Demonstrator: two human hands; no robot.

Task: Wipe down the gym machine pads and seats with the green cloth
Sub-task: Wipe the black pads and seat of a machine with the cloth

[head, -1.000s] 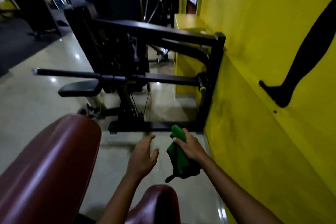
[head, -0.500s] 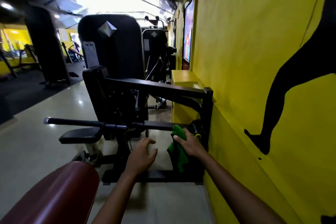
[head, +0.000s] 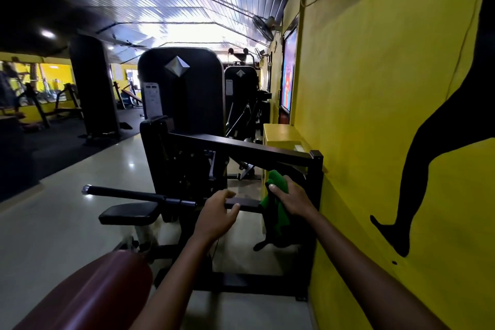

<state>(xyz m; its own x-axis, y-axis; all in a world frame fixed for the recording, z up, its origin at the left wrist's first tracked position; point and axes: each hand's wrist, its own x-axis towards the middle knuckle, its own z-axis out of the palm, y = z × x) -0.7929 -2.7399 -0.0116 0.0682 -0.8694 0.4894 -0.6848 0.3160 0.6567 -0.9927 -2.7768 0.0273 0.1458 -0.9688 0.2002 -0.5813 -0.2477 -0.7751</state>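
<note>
Right hand [head: 293, 199]: grips the bunched green cloth [head: 277, 211], thumb across the top of the wad, loose tail hanging below. Cloth held up in front of the black machine frame [head: 317, 185], close beside the yellow wall [head: 375, 115]; touching the horizontal bar [head: 128, 193] or not — cannot tell. Left hand [head: 214, 218]: empty, fingers loosely curled, spread apart, hovering at the bar, contact unclear.

Step in hand, as judged: carrying the cloth forward to the next padded surface. Nearest unwiped candidates: small black seat [head: 128, 213] low on the left, under the bar; red pad [head: 88, 300] at the bottom left.

For a good wipe:
- Open the wad to a flat face before contact.
- Steady the frame with the free hand.
- Press flat, stroke in overlapping passes from edge to edge.
- Keep the hanging tail clear of cables and pivots.
</note>
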